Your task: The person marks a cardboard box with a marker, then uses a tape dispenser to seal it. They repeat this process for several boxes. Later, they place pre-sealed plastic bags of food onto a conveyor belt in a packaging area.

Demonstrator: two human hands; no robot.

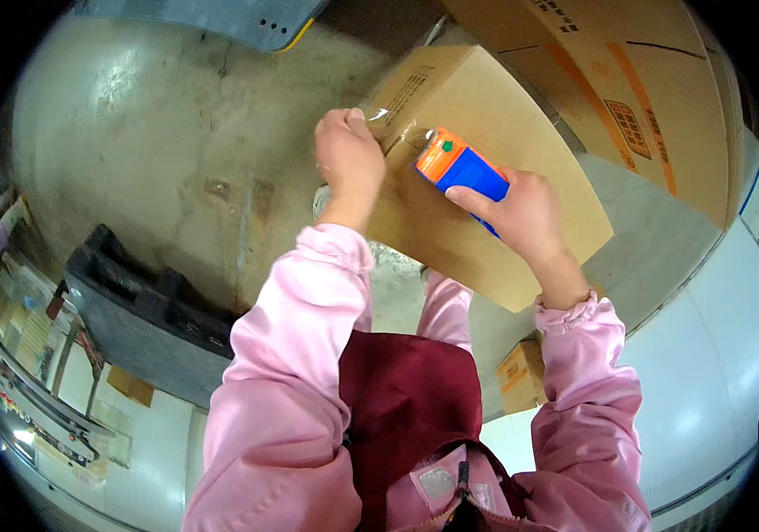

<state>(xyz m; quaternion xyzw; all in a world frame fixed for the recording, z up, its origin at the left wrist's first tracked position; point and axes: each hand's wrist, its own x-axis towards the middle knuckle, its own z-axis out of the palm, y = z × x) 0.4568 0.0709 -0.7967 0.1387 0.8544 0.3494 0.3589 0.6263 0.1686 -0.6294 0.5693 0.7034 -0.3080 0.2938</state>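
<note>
A brown cardboard box (519,133) stands tilted before me, with printed writing on its narrow side. My right hand (529,209) grips a blue and orange tape dispenser (462,173) over the box's broad face, close to the edge where the two faces meet. Shiny clear tape (406,136) shows on the cardboard by the dispenser's head. At the left edge of the box is my left hand (350,149), its fingers curled. What lies inside those fingers is hidden.
Large flattened cardboard cartons (659,113) lean at the upper right. A black foam-like block (146,312) sits on the left, and a grey platform (219,20) with a yellow edge is at the top. A small carton (522,376) rests near the white wall panel (692,319).
</note>
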